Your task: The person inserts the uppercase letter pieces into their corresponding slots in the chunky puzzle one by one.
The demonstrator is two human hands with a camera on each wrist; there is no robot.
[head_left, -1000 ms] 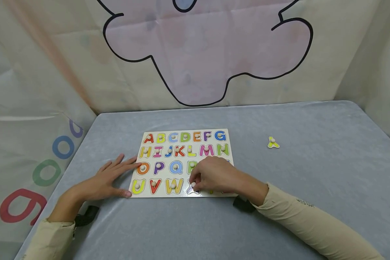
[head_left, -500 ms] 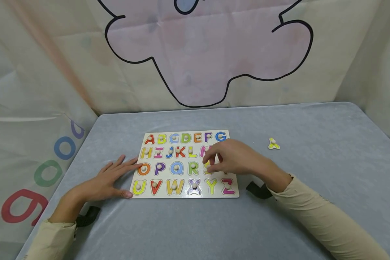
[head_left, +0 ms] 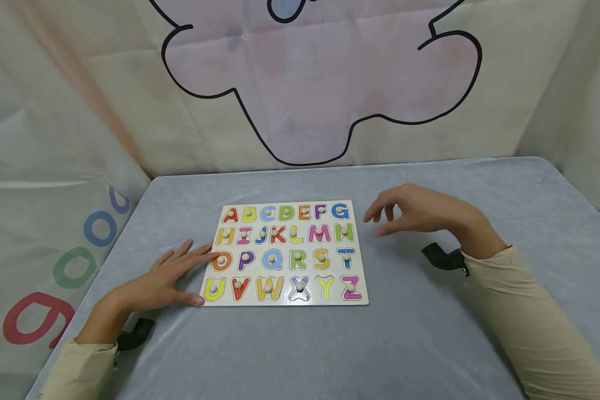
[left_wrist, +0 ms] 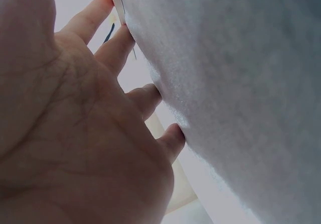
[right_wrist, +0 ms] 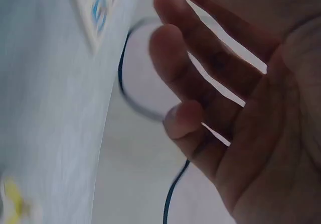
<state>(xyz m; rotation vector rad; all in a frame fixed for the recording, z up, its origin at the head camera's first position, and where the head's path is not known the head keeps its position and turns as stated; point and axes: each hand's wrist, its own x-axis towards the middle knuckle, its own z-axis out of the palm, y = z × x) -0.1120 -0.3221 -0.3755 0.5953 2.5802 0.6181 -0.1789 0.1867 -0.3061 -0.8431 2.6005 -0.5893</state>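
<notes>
A white alphabet puzzle board [head_left: 285,246] lies on the table, its colourful letter pieces fitted with small round knobs. My left hand [head_left: 165,278] is spread at the board's left edge, index fingertip by the O and thumb by the lower corner. The Y slot [head_left: 325,287] shows a yellow-green Y with no knob, beside the knobbed X piece [head_left: 299,287]. My right hand [head_left: 420,210] hovers right of the board, fingers loosely bent and holding nothing. In the head view it hides the loose yellow Y piece, which the right wrist view shows blurred as a yellow letter [right_wrist: 17,201] on the cloth.
A grey-blue cloth [head_left: 290,350] covers the table. Behind it hangs a pale curtain [head_left: 300,111] with a thick black outline drawing, and on the left a sheet [head_left: 40,233] bears coloured letters. A black strap [head_left: 445,257] is on the right wrist.
My right hand has released the knob of the X piece, leaving it in its slot, and moved up and right off the board to over the loose Y. The left hand stays put.
</notes>
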